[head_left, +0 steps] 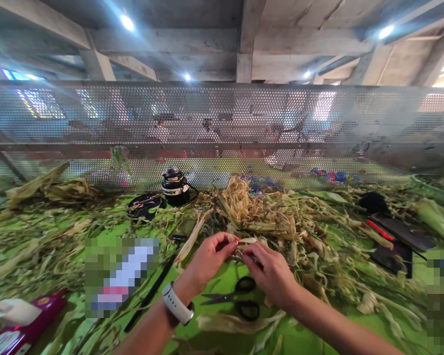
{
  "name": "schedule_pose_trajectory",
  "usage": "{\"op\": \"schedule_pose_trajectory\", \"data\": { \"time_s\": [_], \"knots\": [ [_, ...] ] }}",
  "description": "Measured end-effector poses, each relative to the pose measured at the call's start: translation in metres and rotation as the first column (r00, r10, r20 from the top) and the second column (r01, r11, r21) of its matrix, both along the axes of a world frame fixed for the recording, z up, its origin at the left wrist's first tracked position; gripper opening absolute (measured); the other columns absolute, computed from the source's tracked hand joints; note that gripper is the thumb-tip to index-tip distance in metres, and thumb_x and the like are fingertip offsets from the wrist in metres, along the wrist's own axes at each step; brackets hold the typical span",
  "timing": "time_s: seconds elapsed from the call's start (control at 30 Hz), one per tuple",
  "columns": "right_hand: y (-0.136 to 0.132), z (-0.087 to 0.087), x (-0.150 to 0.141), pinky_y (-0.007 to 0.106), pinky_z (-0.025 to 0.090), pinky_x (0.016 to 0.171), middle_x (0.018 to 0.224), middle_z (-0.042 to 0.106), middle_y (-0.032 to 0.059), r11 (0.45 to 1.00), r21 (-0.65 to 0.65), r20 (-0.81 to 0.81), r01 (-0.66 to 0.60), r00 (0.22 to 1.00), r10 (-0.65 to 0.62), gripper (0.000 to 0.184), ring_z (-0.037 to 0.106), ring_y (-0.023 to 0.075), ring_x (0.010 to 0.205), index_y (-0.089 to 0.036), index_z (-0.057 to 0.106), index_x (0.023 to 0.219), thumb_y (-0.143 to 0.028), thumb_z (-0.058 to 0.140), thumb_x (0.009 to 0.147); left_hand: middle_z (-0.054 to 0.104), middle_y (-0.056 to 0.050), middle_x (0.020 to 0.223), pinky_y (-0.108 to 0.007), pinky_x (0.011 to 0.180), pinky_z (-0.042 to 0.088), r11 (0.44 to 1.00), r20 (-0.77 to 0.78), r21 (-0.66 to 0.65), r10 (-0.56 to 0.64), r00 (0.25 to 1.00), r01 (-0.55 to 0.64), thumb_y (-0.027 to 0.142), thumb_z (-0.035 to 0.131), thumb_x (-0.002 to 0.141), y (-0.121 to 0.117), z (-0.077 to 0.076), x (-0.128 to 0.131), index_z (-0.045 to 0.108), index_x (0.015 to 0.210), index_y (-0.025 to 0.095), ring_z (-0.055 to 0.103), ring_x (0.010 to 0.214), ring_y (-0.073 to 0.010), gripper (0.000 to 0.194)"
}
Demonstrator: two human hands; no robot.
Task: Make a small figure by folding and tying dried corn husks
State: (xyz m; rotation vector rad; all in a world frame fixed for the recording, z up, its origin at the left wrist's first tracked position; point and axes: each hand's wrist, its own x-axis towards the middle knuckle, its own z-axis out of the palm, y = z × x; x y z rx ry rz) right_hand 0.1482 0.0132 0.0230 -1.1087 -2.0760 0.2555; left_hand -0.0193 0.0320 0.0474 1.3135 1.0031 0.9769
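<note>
My left hand (209,259), with a white watch on its wrist, and my right hand (268,272) meet over the green table (222,281). Both pinch a pale strip of dried corn husk (244,241) between thumb and fingers. Just beyond the hands lies a big heap of dry corn husks (259,209). Black-handled scissors (237,298) lie on the table right below my hands.
Husk strips litter the whole table. A black bottle (174,186) and a dark coil stand at the back by a perforated metal screen (222,128). Dark flat items and a red-handled tool (381,230) lie right. A magenta packet (22,325) lies near left.
</note>
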Motion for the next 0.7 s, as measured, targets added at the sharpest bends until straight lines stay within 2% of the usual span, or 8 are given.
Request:
{"op": "schedule_pose_trajectory", "data": {
  "time_s": [0.13,0.27,0.33,0.47,0.57,0.7],
  "knots": [
    [-0.006,0.005,0.001,0.023,0.041,0.056,0.075,0.06,0.005,0.983,0.182,0.225,-0.006,0.974,-0.036,0.023,0.056,0.0139,0.064,-0.018,0.06,0.084,-0.023,0.039,0.093,0.064,-0.003,0.087,-0.027,0.079,0.042,0.997,-0.024,0.074,-0.01,1.0,0.011,0.035,0.065,0.074,0.002,-0.003,-0.001,0.064,0.087,0.015,0.054,0.083,-0.0162,0.024],
    [-0.011,0.022,0.005,0.023,0.04,0.057,0.073,0.059,0.0043,0.966,0.231,0.342,-0.119,0.939,0.034,0.026,0.056,0.0143,0.067,-0.018,0.061,0.081,-0.023,0.039,0.094,0.064,-0.003,0.084,-0.028,0.077,0.042,0.996,-0.05,0.085,-0.012,0.999,0.017,0.035,0.065,0.073,0.003,-0.006,-0.002,0.063,0.085,0.016,0.055,0.081,-0.0173,0.023],
    [-0.01,0.032,0.011,0.023,0.04,0.057,0.073,0.059,0.0032,0.974,0.196,0.299,-0.114,0.953,0.051,0.025,0.055,0.0132,0.066,-0.018,0.061,0.079,-0.027,0.043,0.093,0.064,-0.002,0.081,-0.027,0.074,0.042,0.993,-0.081,0.103,-0.056,0.995,0.064,0.036,0.065,0.073,0.001,-0.004,-0.002,0.063,0.082,0.016,0.054,0.078,-0.017,0.021],
    [0.001,0.043,0.024,0.022,0.039,0.056,0.07,0.059,0.0012,0.997,0.071,0.086,0.009,0.996,-0.015,0.022,0.053,0.012,0.061,-0.019,0.06,0.074,-0.035,0.053,0.089,0.06,0.001,0.071,-0.025,0.067,0.039,0.974,-0.104,0.088,-0.202,0.974,0.211,0.04,0.063,0.075,-0.005,0.005,-0.002,0.065,0.076,0.017,0.05,0.069,-0.0141,0.023],
    [0.009,0.041,0.027,0.023,0.039,0.057,0.067,0.058,0.0004,0.999,0.025,0.001,0.02,1.0,-0.02,0.022,0.053,0.013,0.062,-0.019,0.058,0.071,-0.035,0.056,0.086,0.061,0.001,0.072,-0.024,0.067,0.038,0.977,-0.032,0.015,-0.212,0.977,0.213,0.036,0.067,0.072,-0.009,0.009,-0.001,0.066,0.076,0.017,0.05,0.07,-0.0135,0.02],
    [0.014,0.032,0.022,0.023,0.039,0.056,0.063,0.057,-0.0011,0.999,-0.03,-0.057,0.034,0.998,-0.036,0.021,0.052,0.0126,0.059,-0.019,0.057,0.068,-0.032,0.059,0.084,0.06,0.001,0.071,-0.024,0.067,0.037,0.978,0.032,-0.033,-0.207,0.978,0.208,0.033,0.073,0.067,-0.01,0.006,0.002,0.067,0.073,0.015,0.05,0.069,-0.0119,0.02]
  ]
}}
